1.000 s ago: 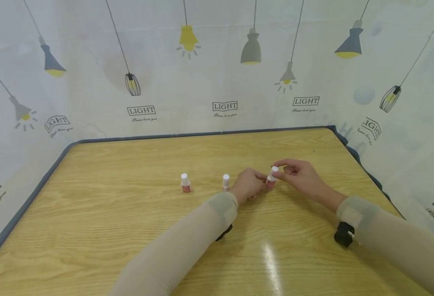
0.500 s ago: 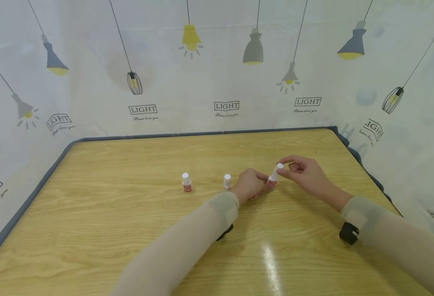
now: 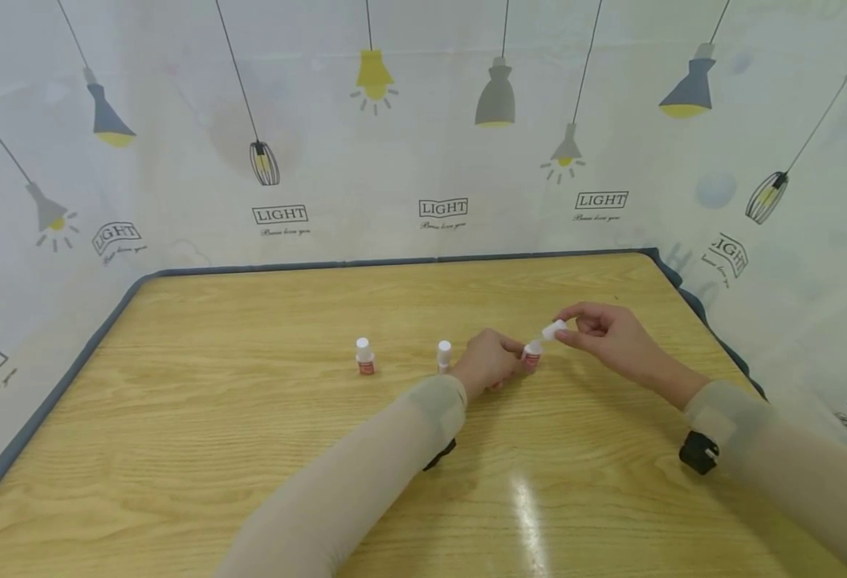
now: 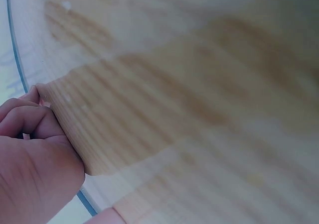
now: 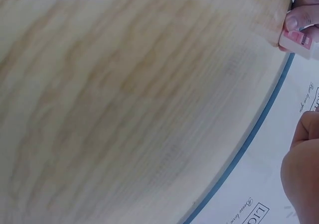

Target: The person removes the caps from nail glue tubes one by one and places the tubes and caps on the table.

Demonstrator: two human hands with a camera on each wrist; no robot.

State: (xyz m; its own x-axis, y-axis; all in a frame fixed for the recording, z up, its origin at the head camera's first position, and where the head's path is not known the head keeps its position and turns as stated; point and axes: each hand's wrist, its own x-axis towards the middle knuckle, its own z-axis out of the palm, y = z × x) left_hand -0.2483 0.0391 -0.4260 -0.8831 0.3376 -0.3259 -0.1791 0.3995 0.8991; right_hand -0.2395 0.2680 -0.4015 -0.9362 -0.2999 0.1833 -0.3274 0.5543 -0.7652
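My left hand (image 3: 491, 363) pinches a small white bottle with a red label (image 3: 531, 355), which stands on the wooden table. Just up and right of its neck, the white cap (image 3: 555, 330) is tilted and apart from the bottle, pinched between thumb and fingertips of my right hand (image 3: 607, 341). A thin pale piece seems to run between cap and neck, too small to make out. The right wrist view also shows the bottle (image 5: 297, 41) under a left thumb, and part of my right hand (image 5: 304, 169). In the left wrist view, my left hand (image 4: 37, 159) hides what it holds.
Two similar capped bottles stand upright to the left: one white-capped bottle (image 3: 364, 357) farther off, another bottle (image 3: 444, 355) partly hidden behind my left wrist. A dark edging (image 3: 387, 262) borders the table (image 3: 250, 449) before a lamp-printed curtain (image 3: 344, 160).
The cap has come off the bottle and tilted, as my right hand moved up and right with it. My left hand stays in place holding the bottle.
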